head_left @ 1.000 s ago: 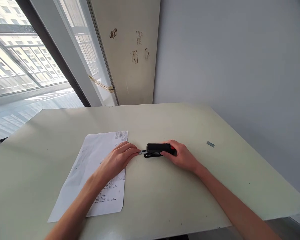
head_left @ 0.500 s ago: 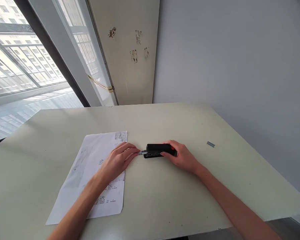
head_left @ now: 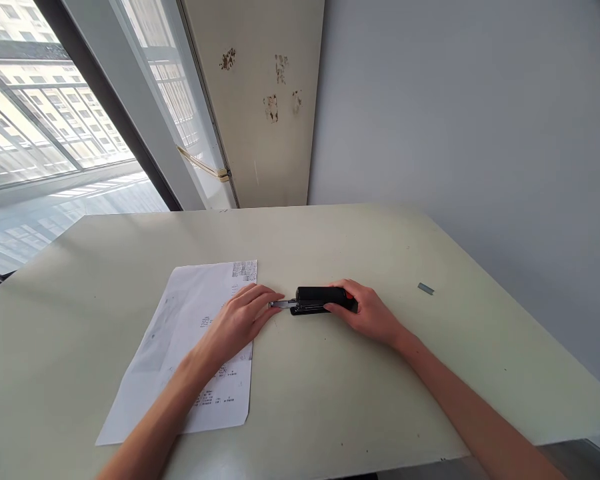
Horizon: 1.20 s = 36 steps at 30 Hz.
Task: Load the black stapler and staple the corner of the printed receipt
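The long black stapler (head_left: 320, 295) is lying near the middle of the worktop (head_left: 330, 393), and its long axis is running from left to right, almost level across the scene. From its left end, the narrow silver metal slide (head_left: 281, 304) is sticking out along this same axis, so it is pointing directly to the fingers of the left hand (head_left: 243, 312). This line between the two hands is, in my judgement, the relation which matters most. The left hand is being the nearer one to the slide: its fingers are making a narrow gap around the outer end, but I cannot tell if they are pinching it. The right hand (head_left: 363, 308) is holding the right end of the stapler, its fingers closing around the body, beside a small red part (head_left: 349, 295). The white printed paper sheet (head_left: 180, 327) is lying to the left, under the left forearm, and the small grey strip (head_left: 426, 289) is resting well apart, to the right
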### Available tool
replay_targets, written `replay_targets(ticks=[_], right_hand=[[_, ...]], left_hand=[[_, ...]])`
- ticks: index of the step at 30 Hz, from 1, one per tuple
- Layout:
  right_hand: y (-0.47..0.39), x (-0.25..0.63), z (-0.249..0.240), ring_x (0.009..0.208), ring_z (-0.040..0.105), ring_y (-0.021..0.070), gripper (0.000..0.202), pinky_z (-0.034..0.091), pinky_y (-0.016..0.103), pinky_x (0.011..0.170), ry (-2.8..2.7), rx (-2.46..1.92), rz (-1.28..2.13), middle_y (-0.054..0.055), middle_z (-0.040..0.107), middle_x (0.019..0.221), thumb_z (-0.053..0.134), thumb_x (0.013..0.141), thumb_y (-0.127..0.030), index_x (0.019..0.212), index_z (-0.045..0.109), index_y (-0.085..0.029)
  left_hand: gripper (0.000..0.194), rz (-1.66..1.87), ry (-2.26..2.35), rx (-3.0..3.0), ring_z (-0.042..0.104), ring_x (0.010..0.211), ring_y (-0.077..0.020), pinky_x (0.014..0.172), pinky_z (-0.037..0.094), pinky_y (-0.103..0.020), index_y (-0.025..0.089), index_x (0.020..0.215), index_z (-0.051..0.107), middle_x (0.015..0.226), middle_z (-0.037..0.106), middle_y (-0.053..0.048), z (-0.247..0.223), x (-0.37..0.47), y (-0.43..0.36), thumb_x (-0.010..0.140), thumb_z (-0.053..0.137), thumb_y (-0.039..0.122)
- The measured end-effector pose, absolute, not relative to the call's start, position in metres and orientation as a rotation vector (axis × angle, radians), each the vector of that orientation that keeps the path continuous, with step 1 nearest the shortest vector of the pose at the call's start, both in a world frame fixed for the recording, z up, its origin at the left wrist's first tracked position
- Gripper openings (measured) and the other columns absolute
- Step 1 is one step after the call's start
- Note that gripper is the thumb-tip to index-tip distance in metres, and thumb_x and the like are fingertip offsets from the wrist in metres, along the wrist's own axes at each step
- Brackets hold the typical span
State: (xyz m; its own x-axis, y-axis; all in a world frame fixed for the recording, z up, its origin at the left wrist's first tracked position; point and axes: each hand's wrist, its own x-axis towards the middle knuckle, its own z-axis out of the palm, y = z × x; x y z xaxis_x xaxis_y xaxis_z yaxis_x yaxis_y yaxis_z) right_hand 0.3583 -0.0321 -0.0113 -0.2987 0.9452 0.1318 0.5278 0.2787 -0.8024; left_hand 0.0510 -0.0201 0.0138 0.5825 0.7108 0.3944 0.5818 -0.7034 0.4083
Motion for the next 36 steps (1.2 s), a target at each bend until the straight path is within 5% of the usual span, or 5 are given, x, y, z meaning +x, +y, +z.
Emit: replay_targets(ticks=[8, 15, 36], right_hand=[[-0.034, 0.359, -0.012, 0.084, 0.064, 0.0219, 0.035, 0.054, 0.036, 0.074, -1.921, -1.327, 0.888, 0.005, 0.072, 0.104, 0.062, 0.097, -0.056, 0.119, 0.067, -0.028], [-0.035, 0.359, -0.004, 0.086, 0.063, 0.0216, 0.029, 0.052, 0.034, 0.075, -1.970, -1.237, 0.996, 0.004, 0.072, 0.102, 0.067, 0.094, -0.050, 0.112, 0.067, -0.027], [-0.043, 0.348, -0.009, 0.096, 0.065, 0.0226, 0.025, 0.051, 0.034, 0.079, -1.961, -1.077, 1.124, 0.004, 0.074, 0.108, 0.075, 0.092, -0.044, 0.109, 0.068, -0.029]], left_hand=[[0.028, 0.707, 1.104, 2.463, 0.071, 0.098, -0.0220, 0.092, 0.058, -0.040, 0.028, 0.110, 0.077, 0.102, 0.078, -0.003, 0.011, 0.023, -0.009, 0.105, 0.055, 0.044], [0.027, 0.685, 0.934, 2.340, 0.070, 0.084, -0.0198, 0.077, 0.059, -0.034, 0.028, 0.096, 0.080, 0.086, 0.076, -0.002, 0.016, 0.041, -0.020, 0.100, 0.064, 0.049], [0.029, 0.619, 0.938, 2.344, 0.061, 0.079, -0.0170, 0.077, 0.050, -0.030, 0.022, 0.098, 0.068, 0.084, 0.066, -0.001, 0.002, 0.069, -0.031, 0.104, 0.057, 0.048]])
